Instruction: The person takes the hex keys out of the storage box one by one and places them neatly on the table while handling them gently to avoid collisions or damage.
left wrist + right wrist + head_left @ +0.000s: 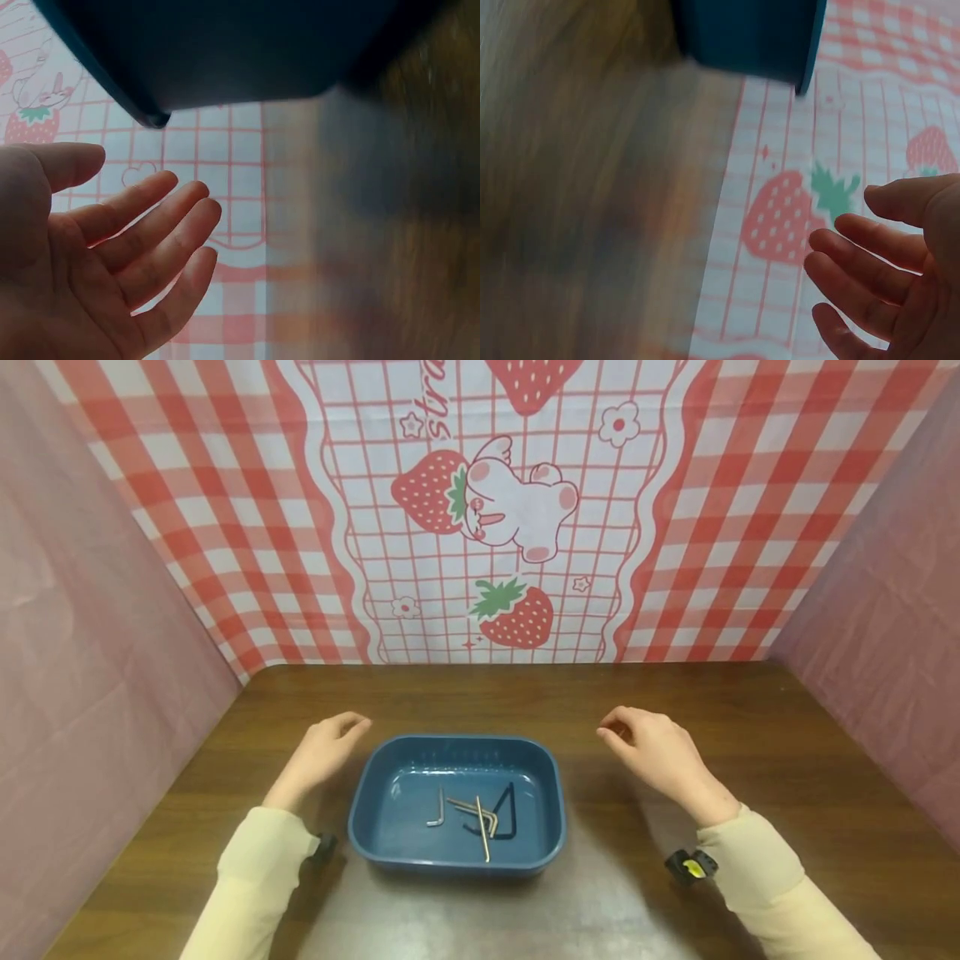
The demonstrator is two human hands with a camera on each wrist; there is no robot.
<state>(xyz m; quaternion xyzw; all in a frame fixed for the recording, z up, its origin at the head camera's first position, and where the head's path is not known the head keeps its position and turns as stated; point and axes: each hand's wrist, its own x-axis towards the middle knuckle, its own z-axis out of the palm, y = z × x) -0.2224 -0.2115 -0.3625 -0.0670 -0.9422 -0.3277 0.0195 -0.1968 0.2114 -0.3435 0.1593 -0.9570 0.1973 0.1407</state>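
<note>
A blue tray (457, 864) stands on the table with several L-shaped hex keys inside. One small silver hex key (440, 808) lies apart on the left. To its right, brass-toned and silver hex keys (483, 831) cross over black hex keys (513, 810) in a loose pile. My left hand (318, 756) hovers just left of the tray, its fingers loosely bent and holding nothing, as the left wrist view shows. Off the tray's right side is my right hand (660, 752), relaxed and without anything in it. Both hands are apart from the tray.
The brown wooden table (615, 910) runs back to a red-and-white strawberry-print cloth (525, 510) hanging upright. Pinkish cloth walls (97, 610) border the left and right sides. A black wrist device (692, 866) sits at the right cuff.
</note>
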